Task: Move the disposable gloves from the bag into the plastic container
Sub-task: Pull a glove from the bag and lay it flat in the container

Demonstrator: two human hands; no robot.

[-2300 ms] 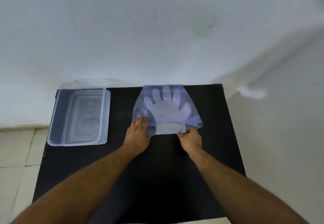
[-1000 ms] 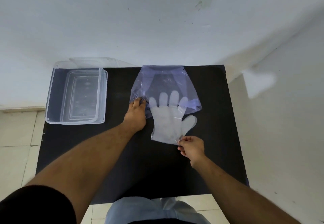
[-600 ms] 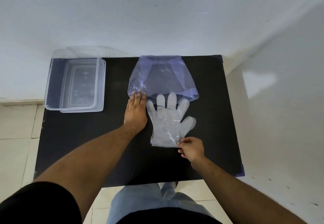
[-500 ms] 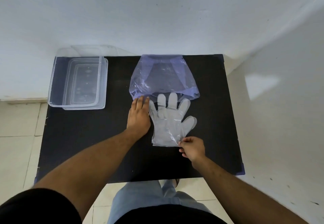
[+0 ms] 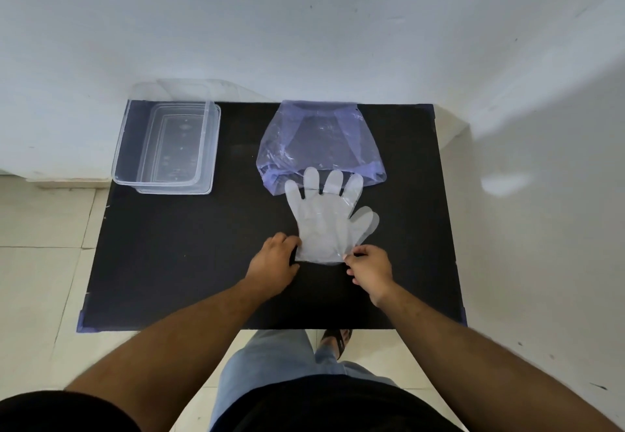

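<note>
While the gloves [image 5: 326,225] lie flat and almost wholly out of the bag [image 5: 319,145], the job sits at its midpoint: the pulling-out looks all but done, the carry across not yet begun.

Start with the black surface [image 5: 189,255], which fills the middle of the view. On its far left corner stands the clear plastic container [image 5: 166,147], open-topped and, as far as I can see, with nothing in it. Well apart from it, at the far middle, the bluish bag lies slack with its mouth toward the person. Just below that mouth are the gloves, a thin see-through stack spread palm-flat, their fingertips overlapping the bag's lip, the cuff end nearest the person. A doubled thumb outline says more than one glove is there; how many, I cannot tell.

Both forearms reach in from below, low over the surface. The left hand [image 5: 274,264] is knuckles-up at the cuff's left corner, its fingers curled narrowly against the edge; whether it truly pinches the film I cannot tell. The right hand [image 5: 370,267] pinches the cuff's right corner between thumb and forefinger.

Next, I'd judge, comes a lift by both corners and a long swing left to the container. Film this light may slide apart or droop.
</note>
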